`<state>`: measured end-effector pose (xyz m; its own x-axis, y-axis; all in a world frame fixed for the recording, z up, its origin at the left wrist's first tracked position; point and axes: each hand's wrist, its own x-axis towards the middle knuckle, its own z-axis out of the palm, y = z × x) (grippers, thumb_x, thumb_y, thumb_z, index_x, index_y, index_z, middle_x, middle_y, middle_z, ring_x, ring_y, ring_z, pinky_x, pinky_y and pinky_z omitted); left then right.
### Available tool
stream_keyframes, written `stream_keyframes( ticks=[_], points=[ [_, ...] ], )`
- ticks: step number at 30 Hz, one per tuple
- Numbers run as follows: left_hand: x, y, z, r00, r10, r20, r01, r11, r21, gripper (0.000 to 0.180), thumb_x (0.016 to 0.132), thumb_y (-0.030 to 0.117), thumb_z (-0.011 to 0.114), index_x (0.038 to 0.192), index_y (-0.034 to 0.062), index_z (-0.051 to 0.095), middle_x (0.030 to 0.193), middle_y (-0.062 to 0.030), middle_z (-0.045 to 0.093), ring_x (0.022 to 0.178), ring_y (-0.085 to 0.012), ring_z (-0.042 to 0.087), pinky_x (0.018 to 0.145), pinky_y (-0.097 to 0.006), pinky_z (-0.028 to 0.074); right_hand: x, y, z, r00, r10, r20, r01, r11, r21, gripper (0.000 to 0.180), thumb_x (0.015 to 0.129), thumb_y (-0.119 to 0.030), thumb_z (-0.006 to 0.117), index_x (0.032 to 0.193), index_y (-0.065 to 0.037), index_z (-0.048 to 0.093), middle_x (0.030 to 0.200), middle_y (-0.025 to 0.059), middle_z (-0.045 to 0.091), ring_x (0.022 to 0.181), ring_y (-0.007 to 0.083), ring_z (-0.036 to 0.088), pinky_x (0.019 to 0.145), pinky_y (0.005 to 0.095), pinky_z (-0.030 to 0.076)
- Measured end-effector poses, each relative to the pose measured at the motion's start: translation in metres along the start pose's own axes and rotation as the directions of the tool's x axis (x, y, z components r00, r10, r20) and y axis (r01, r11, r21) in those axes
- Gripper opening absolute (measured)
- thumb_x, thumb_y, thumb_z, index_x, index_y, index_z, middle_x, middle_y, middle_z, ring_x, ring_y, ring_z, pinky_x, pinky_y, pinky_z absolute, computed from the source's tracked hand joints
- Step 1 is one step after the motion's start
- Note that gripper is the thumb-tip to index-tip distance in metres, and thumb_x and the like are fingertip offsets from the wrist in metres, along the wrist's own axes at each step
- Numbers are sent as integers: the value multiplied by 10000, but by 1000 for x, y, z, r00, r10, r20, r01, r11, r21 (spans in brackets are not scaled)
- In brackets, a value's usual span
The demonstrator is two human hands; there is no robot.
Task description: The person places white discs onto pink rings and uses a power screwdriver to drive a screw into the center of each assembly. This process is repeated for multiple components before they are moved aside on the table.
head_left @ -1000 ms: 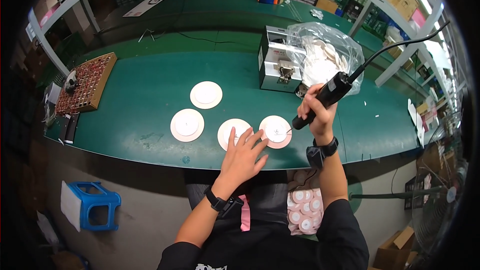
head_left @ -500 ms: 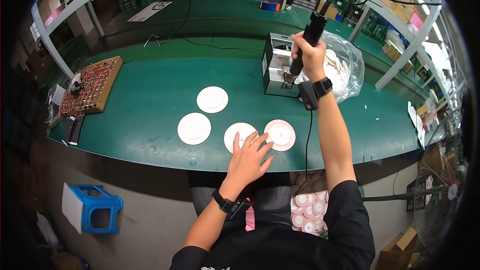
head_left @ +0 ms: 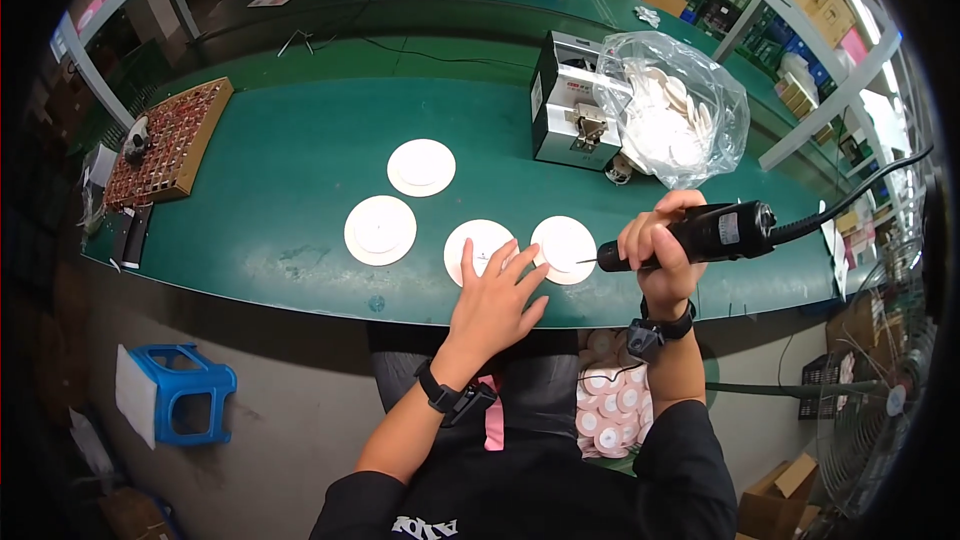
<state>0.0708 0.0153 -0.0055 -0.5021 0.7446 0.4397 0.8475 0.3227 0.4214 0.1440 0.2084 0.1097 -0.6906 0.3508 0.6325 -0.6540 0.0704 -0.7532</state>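
Observation:
My right hand (head_left: 660,265) is wrapped round a black electric screwdriver (head_left: 730,231), held nearly level with its thin bit pointing left. In this view the bit's tip overlaps the right side of a round white disc (head_left: 562,238); I cannot tell whether it touches. My left hand (head_left: 490,312) lies with spread fingers over a second disc (head_left: 478,237), and one fingertip reaches the left edge of the first. Two more discs, one nearer (head_left: 380,230) and one farther (head_left: 421,168), lie to the left, each with a smaller raised round centre.
A box-shaped black and silver machine (head_left: 578,110) stands at the back of the green table (head_left: 290,160), beside a clear plastic bag (head_left: 675,125) of white discs. A brown tray (head_left: 170,140) of small red parts sits far left. Below, pinkish discs (head_left: 610,410) are piled beside my legs.
My right hand has brought the screwdriver from the machine down toward me, tipping it from upright to nearly level at the right disc. My left hand stays over the discs. The view has shifted slightly.

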Motion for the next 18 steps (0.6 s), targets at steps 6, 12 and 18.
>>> stream_keyframes(
  ticks=[6, 12, 18],
  points=[
    [-1, 1, -2, 1000, -10, 23, 9, 1000, 12, 434, 871, 319, 745, 1279, 185, 684, 1445, -9, 554, 1360, -276, 489, 1170, -704, 185, -4, 17, 5, 996, 93, 10, -92, 995, -38, 260, 933, -57, 583, 1140, 6, 439, 613, 41, 472, 480, 149, 463, 523, 333, 459],
    [0, 2, -3, 999, -5, 37, 5, 1000, -8, 427, 885, 326, 725, 1273, 154, 676, 1434, -39, 545, 1376, -292, 470, 1155, -740, 183, -8, 27, 9, 983, 183, 3, -183, 983, -24, 187, 933, -38, 579, 1064, -2, 450, 622, 58, 486, 498, 155, 473, 542, 330, 461],
    [-1, 0, -3, 999, -9, 49, 10, 1000, -3, 426, 894, 329, 713, 1281, 156, 671, 1429, -33, 549, 1385, -291, 464, 1158, -744, 172, -6, 28, 16, 959, 281, 44, -277, 958, -76, 153, 920, -46, 599, 953, -11, 454, 629, 73, 496, 505, 165, 485, 546, 326, 459]
  ],
)
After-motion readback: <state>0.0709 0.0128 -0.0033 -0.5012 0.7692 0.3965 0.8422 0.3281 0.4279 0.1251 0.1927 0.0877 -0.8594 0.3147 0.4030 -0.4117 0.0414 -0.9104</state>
